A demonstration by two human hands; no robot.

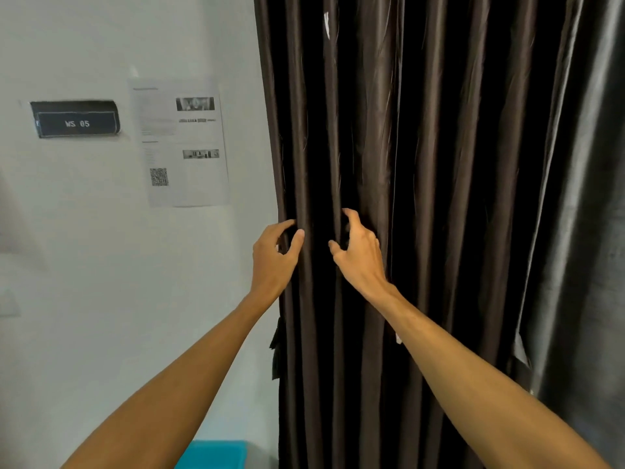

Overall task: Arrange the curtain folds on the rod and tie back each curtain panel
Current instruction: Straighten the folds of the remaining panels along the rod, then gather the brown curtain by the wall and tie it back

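Observation:
A dark brown curtain panel (422,164) hangs in long vertical folds over the right half of the view. My left hand (274,255) grips the outermost left fold, thumb in front and fingers curled behind its edge. My right hand (358,252) is curled round the neighbouring fold a little to the right, fingertips tucked into the crease. A second, shinier grey-brown curtain panel (581,231) hangs at the far right. The rod is out of view above. A dark tie-back (275,350) dangles at the curtain's left edge below my left hand.
A white wall (101,265) fills the left side, carrying a black label reading "WS 05" (77,119) and a printed paper sheet (184,145) with a QR code. A turquoise box (216,455) sits low at the bottom centre.

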